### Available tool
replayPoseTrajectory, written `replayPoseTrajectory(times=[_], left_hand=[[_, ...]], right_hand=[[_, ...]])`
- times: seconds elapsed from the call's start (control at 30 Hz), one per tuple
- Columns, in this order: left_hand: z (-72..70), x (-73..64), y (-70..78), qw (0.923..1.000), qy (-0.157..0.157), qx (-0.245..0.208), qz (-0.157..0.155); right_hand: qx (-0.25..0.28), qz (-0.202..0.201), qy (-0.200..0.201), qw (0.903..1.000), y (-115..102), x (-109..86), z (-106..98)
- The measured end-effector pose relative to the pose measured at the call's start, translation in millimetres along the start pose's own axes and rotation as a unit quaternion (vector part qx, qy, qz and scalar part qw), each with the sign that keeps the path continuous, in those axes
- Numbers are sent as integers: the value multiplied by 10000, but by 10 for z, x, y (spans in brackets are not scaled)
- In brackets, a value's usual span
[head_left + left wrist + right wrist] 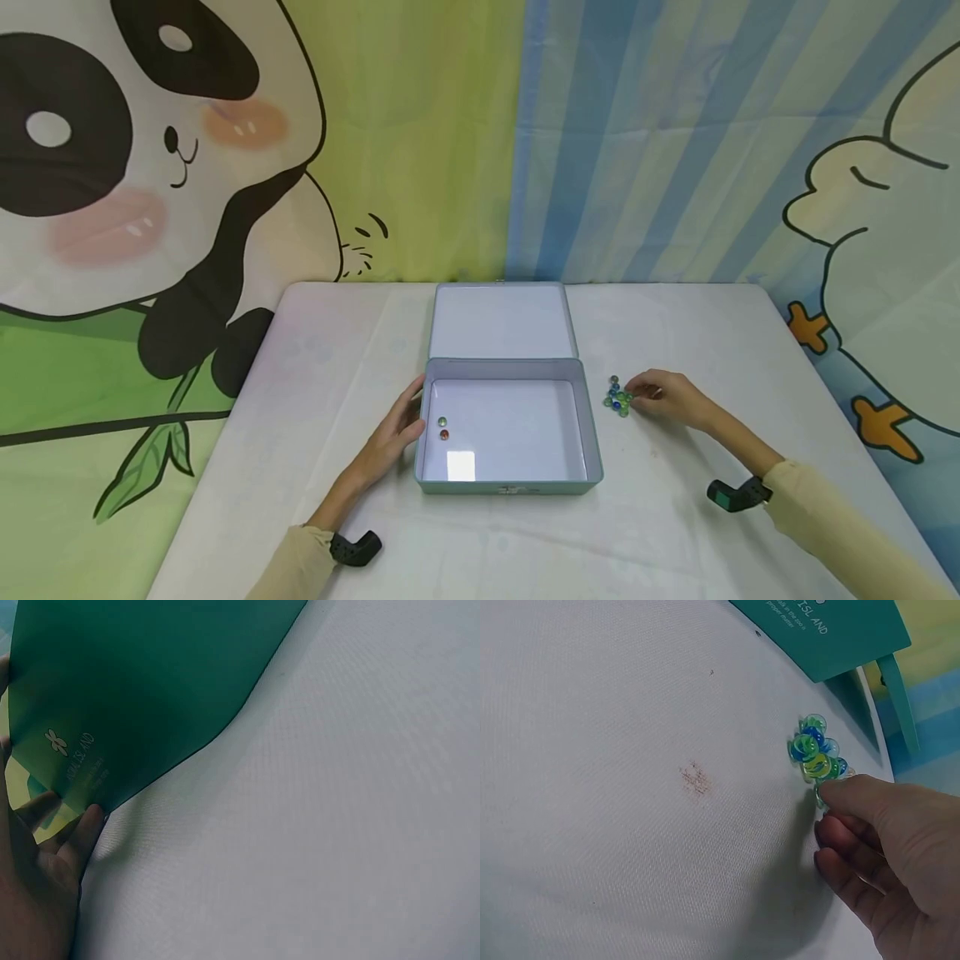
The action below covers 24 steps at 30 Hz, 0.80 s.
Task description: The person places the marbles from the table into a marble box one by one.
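An open metal tin box, green outside and pale inside, stands on the table with its lid laid back behind it. Inside, near the left wall, lie a green marble and a red marble. My left hand touches the tin's left side, its thumb and fingers spread along the wall. To the right of the tin sits a cluster of blue, green and yellow glass marbles. At the cluster's edge my right hand pinches a greenish marble, mostly hidden by the thumb.
A white cloth covers the table, with a small reddish-brown stain in front of the marble cluster. Behind the table hangs a printed curtain with a panda. Each wrist wears a black camera band.
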<state>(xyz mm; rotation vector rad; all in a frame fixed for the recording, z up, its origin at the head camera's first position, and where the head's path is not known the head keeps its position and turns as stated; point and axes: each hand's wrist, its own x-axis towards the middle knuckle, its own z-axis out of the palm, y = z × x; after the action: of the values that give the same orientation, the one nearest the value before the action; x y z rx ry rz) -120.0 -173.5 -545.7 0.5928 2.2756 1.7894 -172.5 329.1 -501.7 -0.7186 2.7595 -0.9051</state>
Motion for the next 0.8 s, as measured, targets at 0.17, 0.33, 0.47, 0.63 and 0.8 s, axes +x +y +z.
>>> replayPoseTrajectory(times=[0.17, 0.33, 0.47, 0.63, 0.8], left_hand=[[6, -5, 4, 10000, 1, 52, 31], [-1, -5, -3, 9999, 10, 110, 96], [-6, -5, -15, 9998, 19, 157, 124], [-2, -7, -7, 9999, 26, 158, 54], [3, -3, 11, 10000, 26, 93, 20]], right_hand=[[-147, 113, 17, 9998, -16, 20, 13], [-202, 142, 0, 9997, -38, 31, 6], [-217, 170, 3, 9996, -59, 33, 0], [-216, 290, -18, 9993, -67, 33, 4], [-210, 148, 102, 9996, -59, 28, 6]])
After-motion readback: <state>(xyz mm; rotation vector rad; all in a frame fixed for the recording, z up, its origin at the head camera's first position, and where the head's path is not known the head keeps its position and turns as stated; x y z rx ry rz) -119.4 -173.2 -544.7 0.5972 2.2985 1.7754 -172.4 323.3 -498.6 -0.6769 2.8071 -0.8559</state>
